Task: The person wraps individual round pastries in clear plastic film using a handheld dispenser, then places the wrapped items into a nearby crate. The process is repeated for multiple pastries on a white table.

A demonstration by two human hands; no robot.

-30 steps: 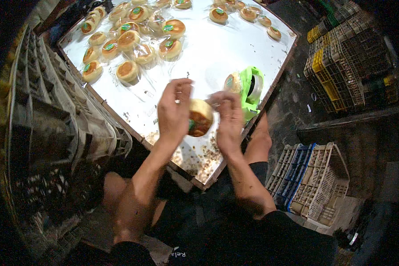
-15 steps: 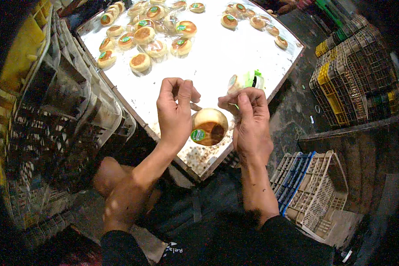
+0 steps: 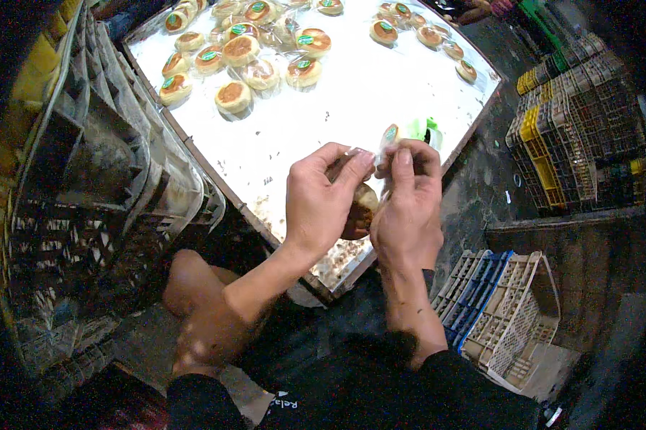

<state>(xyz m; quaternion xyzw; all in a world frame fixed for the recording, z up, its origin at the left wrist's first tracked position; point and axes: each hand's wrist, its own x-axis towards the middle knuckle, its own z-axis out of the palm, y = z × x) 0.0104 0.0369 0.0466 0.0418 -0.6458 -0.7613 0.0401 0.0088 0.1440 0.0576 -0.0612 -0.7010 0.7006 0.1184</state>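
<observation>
My left hand (image 3: pixel 317 204) and my right hand (image 3: pixel 409 208) come close together above the near corner of the white table (image 3: pixel 294 154). Both have thumb and fingers pinched on thin clear plastic (image 3: pixel 354 151), apparently the gathered top of a bag. Between and below them is a round bun (image 3: pixel 364 204) with a browned face, largely covered by my hands. Just beyond my right fingertips, a pale item with a green label (image 3: pixel 390 134) is partly hidden. A bright green and black object (image 3: pixel 427 132) lies next to it.
Many bagged buns (image 3: pixel 240 50) with green labels crowd the far left of the table; several buns (image 3: pixel 430 36) lie far right. Dark crates (image 3: pixel 86 150) rise on the left, stacked crates (image 3: pixel 567 129) on the right. Pale crates (image 3: pixel 513 308) stand low right. Another person's arm (image 3: pixel 477 13) shows at the far edge.
My left hand has moved right, toward my right hand, and now pinches the plastic. The bun, plainly visible before, is now mostly covered. The view has shifted slightly.
</observation>
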